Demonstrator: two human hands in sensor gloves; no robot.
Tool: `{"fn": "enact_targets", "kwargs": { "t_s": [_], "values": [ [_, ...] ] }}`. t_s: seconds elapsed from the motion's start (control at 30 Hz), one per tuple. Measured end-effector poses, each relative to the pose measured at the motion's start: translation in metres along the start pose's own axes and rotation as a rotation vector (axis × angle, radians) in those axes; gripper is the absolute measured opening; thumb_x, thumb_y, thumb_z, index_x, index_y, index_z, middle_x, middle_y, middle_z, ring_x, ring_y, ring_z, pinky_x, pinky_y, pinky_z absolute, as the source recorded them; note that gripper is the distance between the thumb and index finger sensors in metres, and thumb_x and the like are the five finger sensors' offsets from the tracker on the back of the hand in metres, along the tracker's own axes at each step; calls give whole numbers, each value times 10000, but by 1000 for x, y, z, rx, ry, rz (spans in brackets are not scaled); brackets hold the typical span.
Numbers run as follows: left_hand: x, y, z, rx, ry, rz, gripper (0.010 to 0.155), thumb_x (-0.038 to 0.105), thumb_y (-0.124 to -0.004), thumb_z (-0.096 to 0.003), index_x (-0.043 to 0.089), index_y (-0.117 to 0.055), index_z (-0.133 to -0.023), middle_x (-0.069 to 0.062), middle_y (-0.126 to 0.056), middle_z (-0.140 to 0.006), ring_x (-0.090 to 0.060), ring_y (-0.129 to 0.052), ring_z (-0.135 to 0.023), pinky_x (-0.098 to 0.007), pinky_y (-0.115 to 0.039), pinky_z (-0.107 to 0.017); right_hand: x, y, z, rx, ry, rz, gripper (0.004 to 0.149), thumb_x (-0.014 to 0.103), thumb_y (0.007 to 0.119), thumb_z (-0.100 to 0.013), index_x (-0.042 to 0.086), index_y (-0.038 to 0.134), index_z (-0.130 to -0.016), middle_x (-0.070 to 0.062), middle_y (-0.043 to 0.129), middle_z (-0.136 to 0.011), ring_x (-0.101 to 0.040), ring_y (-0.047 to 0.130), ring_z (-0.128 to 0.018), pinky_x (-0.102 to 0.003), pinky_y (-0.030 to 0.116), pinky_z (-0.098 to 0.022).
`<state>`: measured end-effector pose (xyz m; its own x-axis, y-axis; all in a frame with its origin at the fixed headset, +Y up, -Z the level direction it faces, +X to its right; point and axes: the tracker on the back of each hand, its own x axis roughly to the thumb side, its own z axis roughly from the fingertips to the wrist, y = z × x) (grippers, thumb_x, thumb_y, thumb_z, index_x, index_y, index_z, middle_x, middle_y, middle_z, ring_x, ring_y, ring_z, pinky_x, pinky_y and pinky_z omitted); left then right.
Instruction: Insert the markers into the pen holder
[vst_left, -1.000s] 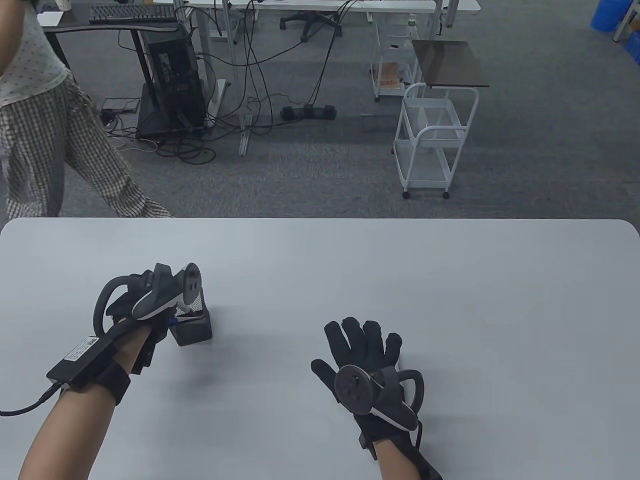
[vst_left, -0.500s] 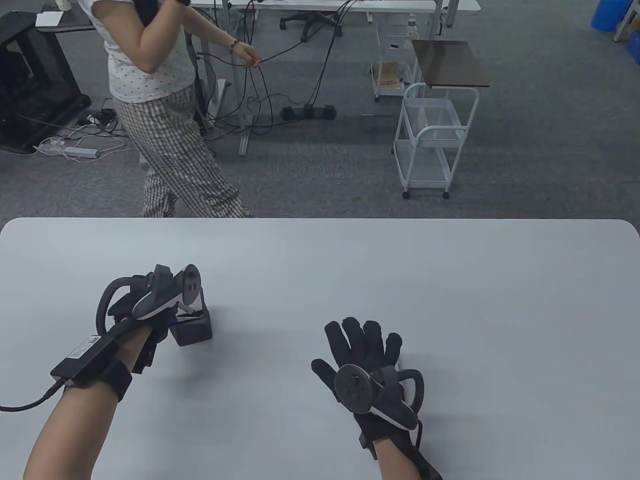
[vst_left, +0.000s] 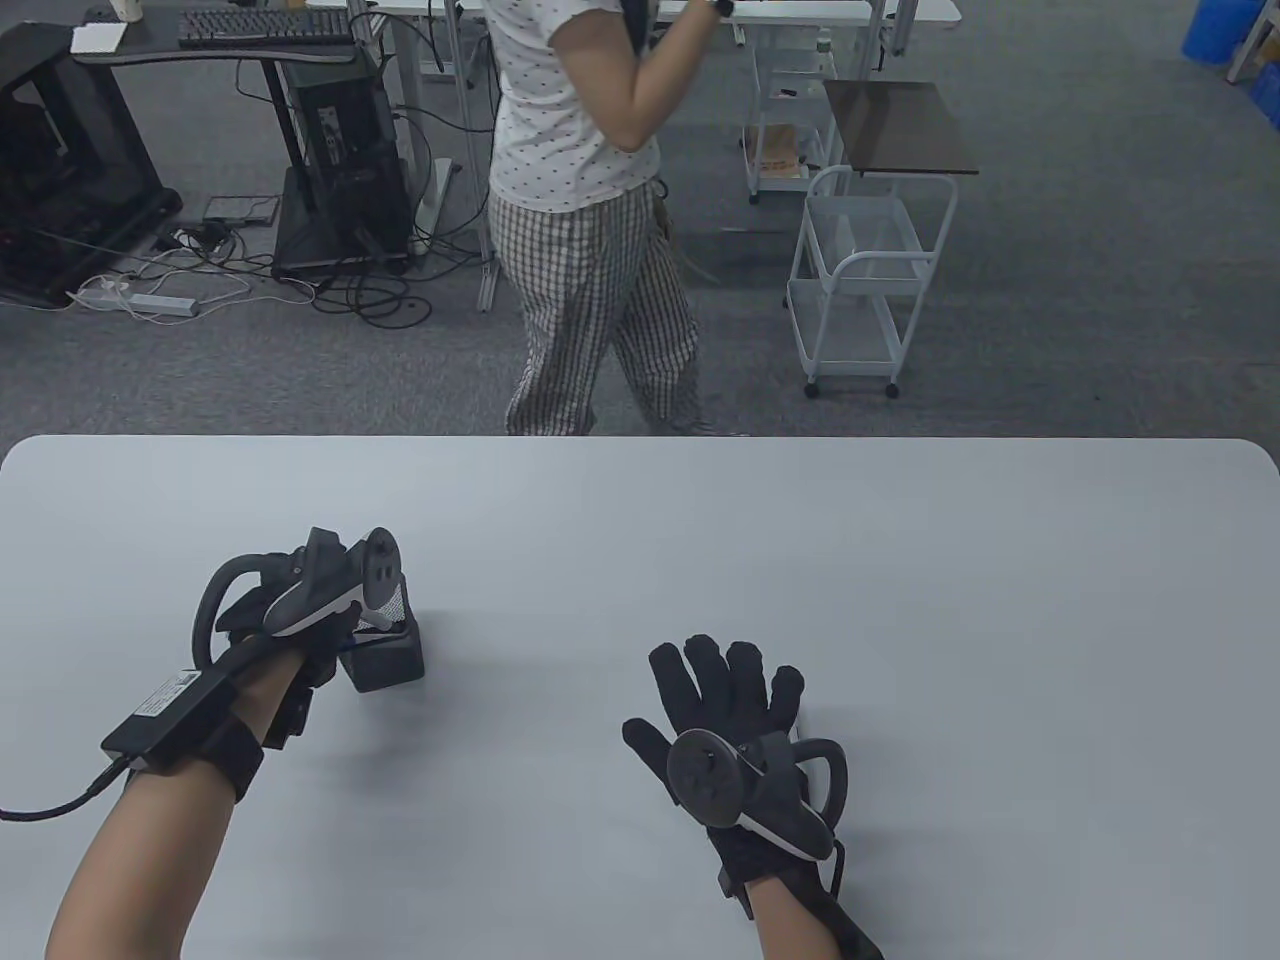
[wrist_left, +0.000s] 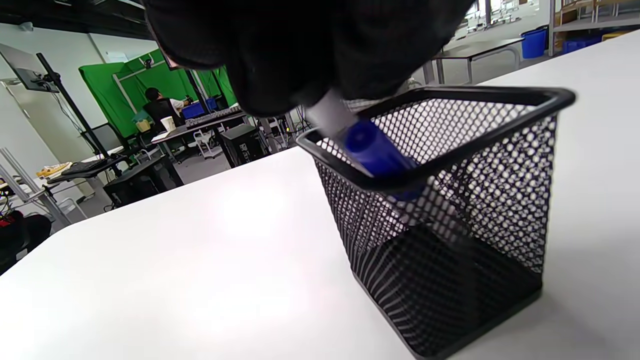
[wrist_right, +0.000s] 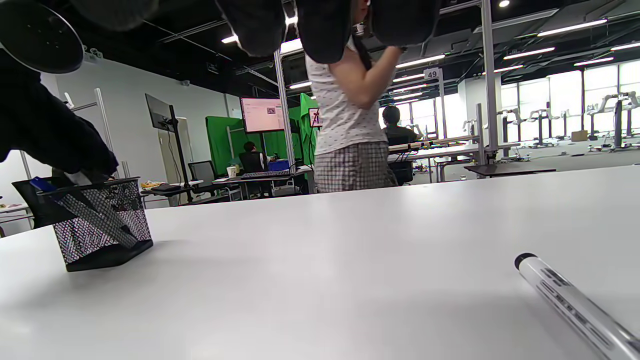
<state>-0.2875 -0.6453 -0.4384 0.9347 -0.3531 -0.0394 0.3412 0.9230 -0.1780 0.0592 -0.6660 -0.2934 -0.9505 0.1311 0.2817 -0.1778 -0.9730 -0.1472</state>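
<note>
A blue-capped marker (wrist_left: 372, 152) slants cap-down into the black mesh pen holder (wrist_left: 450, 240) at about nine o'clock on the desk (vst_left: 900, 560), its white barrel pinched by the gloved left hand (vst_left: 290, 600) above the rim. Letting go only once the cap is well below the rim should keep it from tipping out. The right hand (vst_left: 725, 725) lies flat and spread at six o'clock, holding nothing. A second marker (wrist_right: 570, 302) lies on the desk beside it.
</note>
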Motion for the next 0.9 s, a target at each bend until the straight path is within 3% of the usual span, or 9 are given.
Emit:
{"fn": "enact_targets", "kwargs": {
  "t_s": [0.1, 0.33, 0.6, 0.83, 0.9],
  "values": [
    [-2, 2, 1, 2, 0, 2, 562, 459, -804, -542, 429, -648, -1081, 110, -605, -1189, -232, -723, -1122, -494, -548, -891, 0, 0, 0, -2, 2, 1, 743, 631, 486, -615, 195, 445, -1216, -205, 434, -1277, -588, 424, -1125, -759, 249, -689],
    [-6, 14, 11, 0, -3, 15, 578, 485, -764, -553, 423, -613, -1108, 101, -544, -1235, -287, -606, -1206, -581, -465, -894, -1, 1, 0, 0, 4, 0, 743, 630, 486, -615, 195, 447, -1216, -206, 434, -1276, -589, 422, -1125, -759, 249, -689],
    [5, 27, 50, 63, -56, 25, 627, 540, -703, -558, 411, -544, -1150, 63, -499, -1269, -324, -532, -1238, -630, -382, -885, 0, 1, -1, -3, 0, -8, 743, 631, 486, -615, 196, 445, -1216, -206, 433, -1276, -589, 423, -1125, -758, 248, -690],
    [22, 26, 97, 298, -133, 142, 604, 549, -686, -563, 379, -592, -1136, 57, -532, -1261, -352, -520, -1240, -662, -378, -870, 2, 2, -1, 1, -13, -7, 743, 631, 485, -616, 196, 443, -1217, -206, 431, -1277, -590, 424, -1125, -758, 248, -691],
    [28, 23, 108, 322, -149, 160, 620, 558, -680, -564, 388, -562, -1148, 56, -509, -1271, -354, -516, -1242, -665, -374, -868, 3, 3, -1, 3, -16, -4, 744, 631, 485, -615, 195, 442, -1217, -204, 431, -1277, -588, 423, -1126, -757, 248, -691]
  ]
}}
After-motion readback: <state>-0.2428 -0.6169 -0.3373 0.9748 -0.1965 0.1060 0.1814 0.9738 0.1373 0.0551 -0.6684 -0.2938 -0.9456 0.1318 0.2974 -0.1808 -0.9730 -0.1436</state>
